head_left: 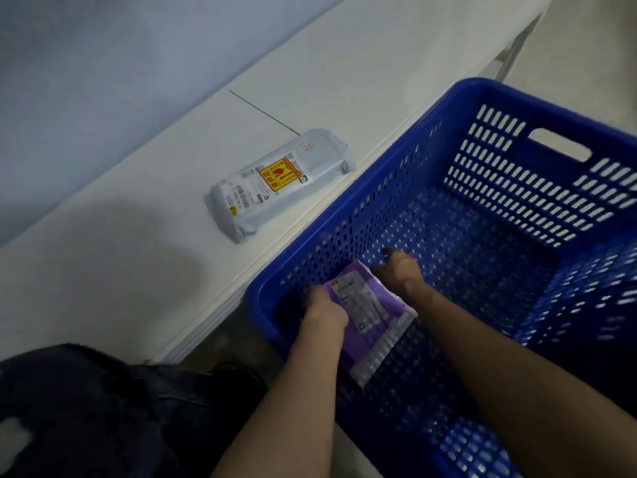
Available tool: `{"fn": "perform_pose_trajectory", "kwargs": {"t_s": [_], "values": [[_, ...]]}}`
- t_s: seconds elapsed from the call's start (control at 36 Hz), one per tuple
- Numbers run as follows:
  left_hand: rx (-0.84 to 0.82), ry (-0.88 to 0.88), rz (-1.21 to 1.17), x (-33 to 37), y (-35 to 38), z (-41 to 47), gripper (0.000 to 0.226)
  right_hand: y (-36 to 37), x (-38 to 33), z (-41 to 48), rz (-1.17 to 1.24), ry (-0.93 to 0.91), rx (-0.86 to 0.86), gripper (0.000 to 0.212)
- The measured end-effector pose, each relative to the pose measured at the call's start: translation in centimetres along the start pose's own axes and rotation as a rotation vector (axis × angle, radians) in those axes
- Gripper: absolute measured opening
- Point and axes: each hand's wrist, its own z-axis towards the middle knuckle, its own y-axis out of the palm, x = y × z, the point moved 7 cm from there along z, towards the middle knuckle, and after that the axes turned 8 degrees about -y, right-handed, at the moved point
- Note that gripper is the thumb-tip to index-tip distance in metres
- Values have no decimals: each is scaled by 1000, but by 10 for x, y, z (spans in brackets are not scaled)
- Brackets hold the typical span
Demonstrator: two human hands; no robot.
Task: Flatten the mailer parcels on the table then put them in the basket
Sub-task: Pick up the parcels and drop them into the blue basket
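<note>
Both hands reach inside the blue basket [386, 201], where a purple mailer [365, 305] lies low against its near left wall. The left hand [324, 305] curls round the mailer's edge; the right hand [400, 274] sits at its far corner, grip unclear. Outside the basket's left wall, a grey parcel [279, 182] rests on the white table [138, 253].

Dim bluish light casts a soft shadow on the table [113, 270]; edges bow, details slightly blurred.
</note>
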Motion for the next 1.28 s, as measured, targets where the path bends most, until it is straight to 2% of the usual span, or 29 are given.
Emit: {"fn": "perform_pose_trajectory", "kwargs": {"t_s": [0.03, 0.08, 0.14, 0.31, 0.39, 0.47, 0.5, 0.58, 0.67, 0.72, 0.78, 0.86, 0.92, 1.03, 1.28], "values": [[-81, 5, -74, 3, 2, -5, 41, -6, -10, -7, -15, -25, 9, 51], [-205, 64, -67, 10, 11, -23, 31, -20, -28, -17, -23, -73, 40, 49], [-270, 126, 18, 20, 17, -43, 22, -36, -48, -27, -23, -122, 80, 46], [-421, 315, 303, 49, 29, -108, 44, -82, -107, -58, -55, -259, 221, 35], [-415, 457, 323, 75, 21, -139, 37, -100, -133, -69, -56, -308, 257, 36], [-284, 665, 316, 109, 5, -158, 10, -109, -150, -72, -47, -345, 273, 48], [-234, 758, 306, 125, -4, -168, 7, -113, -159, -72, -39, -354, 273, 52], [-141, 925, 224, 156, -28, -182, 22, -116, -174, -68, -34, -377, 265, 56], [-84, 922, 152, 174, -50, -174, 21, -119, -186, -61, -28, -387, 266, 56], [-96, 831, 119, 181, -59, -163, 37, -118, -194, -52, -29, -380, 254, 58], [-169, 686, 91, 178, -62, -155, 59, -115, -200, -42, 10, -368, 228, 61], [-375, 566, 24, 174, -55, -150, 74, -110, -203, -26, 139, -344, 197, 66], [-450, 555, -28, 174, -55, -140, 78, -107, -201, -16, 179, -318, 185, 68], [-472, 538, -92, 180, -63, -111, 85, -96, -190, 0, 270, -268, 142, 72], [-521, 594, 13, 172, -48, -105, 91, -108, -151, 16, 512, -171, 128, 72]]}}
